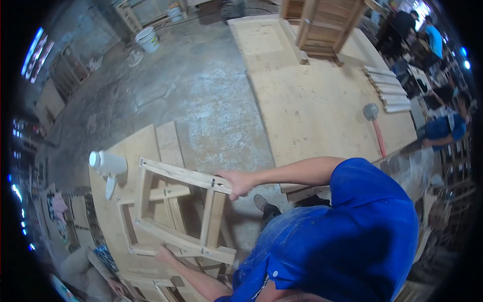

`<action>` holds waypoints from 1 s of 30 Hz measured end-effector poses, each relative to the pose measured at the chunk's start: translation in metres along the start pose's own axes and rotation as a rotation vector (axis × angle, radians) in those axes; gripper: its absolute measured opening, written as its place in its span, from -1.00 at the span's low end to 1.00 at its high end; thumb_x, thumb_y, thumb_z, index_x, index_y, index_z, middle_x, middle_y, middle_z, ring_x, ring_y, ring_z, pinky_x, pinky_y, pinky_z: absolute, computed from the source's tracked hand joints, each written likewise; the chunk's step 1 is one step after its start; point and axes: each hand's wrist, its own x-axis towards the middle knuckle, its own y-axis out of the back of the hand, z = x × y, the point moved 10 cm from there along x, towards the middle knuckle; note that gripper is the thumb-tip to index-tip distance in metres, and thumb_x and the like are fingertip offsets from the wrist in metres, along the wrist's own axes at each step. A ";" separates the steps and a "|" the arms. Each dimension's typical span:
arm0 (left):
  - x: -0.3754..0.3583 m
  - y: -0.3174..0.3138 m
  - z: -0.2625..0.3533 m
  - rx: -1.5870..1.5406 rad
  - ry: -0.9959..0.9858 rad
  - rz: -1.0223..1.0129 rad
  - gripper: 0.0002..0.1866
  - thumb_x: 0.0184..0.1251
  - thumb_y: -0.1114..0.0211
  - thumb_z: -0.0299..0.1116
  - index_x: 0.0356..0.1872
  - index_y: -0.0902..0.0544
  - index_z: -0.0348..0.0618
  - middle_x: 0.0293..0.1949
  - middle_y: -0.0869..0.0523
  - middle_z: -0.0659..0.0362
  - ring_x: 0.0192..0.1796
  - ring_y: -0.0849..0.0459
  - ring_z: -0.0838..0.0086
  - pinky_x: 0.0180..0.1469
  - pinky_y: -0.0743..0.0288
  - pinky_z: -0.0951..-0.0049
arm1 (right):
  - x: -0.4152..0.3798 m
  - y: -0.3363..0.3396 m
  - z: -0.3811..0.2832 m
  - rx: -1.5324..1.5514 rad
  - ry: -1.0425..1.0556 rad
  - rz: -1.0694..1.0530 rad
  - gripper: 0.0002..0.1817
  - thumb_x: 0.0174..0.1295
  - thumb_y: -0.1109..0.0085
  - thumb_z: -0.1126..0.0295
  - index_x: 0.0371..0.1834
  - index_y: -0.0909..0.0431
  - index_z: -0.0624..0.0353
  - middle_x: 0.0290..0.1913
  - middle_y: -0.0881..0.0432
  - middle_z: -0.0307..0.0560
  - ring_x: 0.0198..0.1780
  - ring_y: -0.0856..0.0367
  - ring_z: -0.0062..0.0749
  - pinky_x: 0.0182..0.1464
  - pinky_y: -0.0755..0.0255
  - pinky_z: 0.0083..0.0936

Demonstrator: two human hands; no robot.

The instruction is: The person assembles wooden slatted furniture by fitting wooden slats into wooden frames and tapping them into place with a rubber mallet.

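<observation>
My right hand (236,183) is closed round the near end of the upper rail of a light wooden frame (173,172). My left hand (165,255) grips the frame's lower side from below, its fingers partly hidden. The frame is held tilted, with two long rails joined by crosspieces and dark joint holes showing near the rail ends. A second wooden frame (126,221) lies beneath, overlapped by the first, on a plywood board (113,216). Past the frames stands a white plastic bottle (111,163), with a white nozzle-like piece (110,187) beside it.
To the right, a large plywood table (307,116) carries a red-handled mallet (376,128), a row of pale slats (387,89) and a slatted wooden piece (327,30). A white bucket (147,39) stands on the concrete floor. Several people are at the far right; another person's leg (83,272) shows lower left.
</observation>
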 end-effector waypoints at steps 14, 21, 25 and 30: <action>-0.192 0.015 0.020 -0.198 -0.067 -0.107 -0.15 -0.13 -0.36 -0.59 0.33 -0.29 -0.63 0.24 -0.51 -0.33 0.22 -0.57 0.01 0.30 -0.44 0.12 | -0.414 0.123 0.134 0.305 -0.241 0.738 0.00 -0.29 -0.43 0.47 0.39 -0.20 0.23 0.08 -0.46 0.02 0.10 -0.50 -0.19 0.01 -0.57 -0.33; -0.359 -0.045 0.145 -0.279 -0.397 -0.481 -0.05 -0.03 -0.34 -0.56 0.47 -0.10 -0.39 0.15 -0.47 -0.14 0.07 -0.57 0.16 0.11 -0.55 0.23 | -0.633 0.172 0.231 0.353 -0.463 1.047 -0.05 -0.34 -0.38 0.46 0.32 -0.25 0.26 0.03 -0.47 0.00 0.08 -0.50 -0.21 -0.03 -0.59 -0.30; -0.442 -0.155 0.223 0.001 -0.755 -0.690 -0.18 -0.18 -0.41 -0.54 0.28 -0.34 -0.29 -0.02 -0.54 -0.01 -0.05 -0.62 0.25 -0.07 -0.62 0.24 | -0.701 0.202 0.252 -0.025 -0.551 1.163 -0.28 -0.25 -0.42 0.35 0.10 -0.42 0.22 0.03 -0.54 0.14 -0.02 -0.59 0.08 0.06 -0.54 -0.19; -0.533 -0.305 0.262 0.145 -0.975 -0.904 -0.19 -0.29 -0.45 -0.39 0.17 -0.40 -0.39 0.02 -0.60 -0.17 0.09 -0.61 0.05 0.12 -0.51 0.12 | -0.731 0.208 0.255 -0.662 -0.892 1.117 -0.33 -0.16 -0.49 0.23 0.05 -0.45 0.25 -0.05 -0.56 0.20 0.03 -0.58 0.18 0.05 -0.51 -0.03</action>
